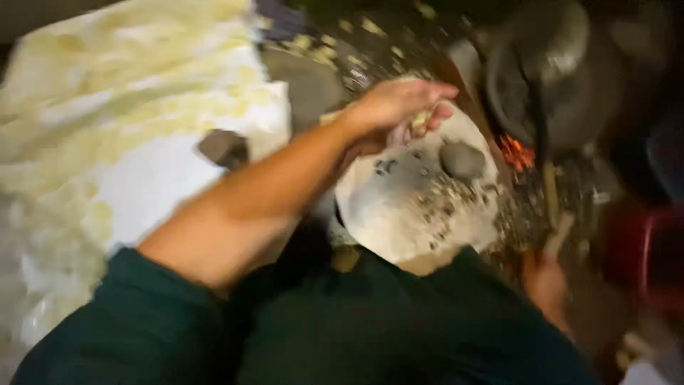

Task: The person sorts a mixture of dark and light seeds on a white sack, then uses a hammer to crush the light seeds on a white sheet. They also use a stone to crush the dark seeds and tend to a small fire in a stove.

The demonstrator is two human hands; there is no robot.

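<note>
- The left hand point(399, 110) reached out over the far edge of a pale, flat round stone slab point(399, 214), at about twelve o'clock on its face.
- Its fingers point(427, 93) were curled loosely together around a small pale yellowish bit point(422, 120), which showed between the fingertips; the frame was too blurred to tell what the bit was.
- A dark rounded stone point(462, 160) lay on the slab at roughly two o'clock, just beside that hand but apart from it.
- Dark crumbs and flecks point(456, 196) were scattered over the slab's three o'clock side.
- The right hand point(548, 285) sat low at about four o'clock from the slab, blurred, and I could not tell whether it was open or closed.
- Glowing embers point(514, 151) showed past the slab at two o'clock, under a dark metal pot point(548, 78).
- A heap of pale yellow shavings point(121, 78) lay on a white sheet point(157, 185) at ten o'clock, with a small dark lump point(224, 147) at its edge.
- A red container point(652, 257) stood at three o'clock, well apart.
</note>
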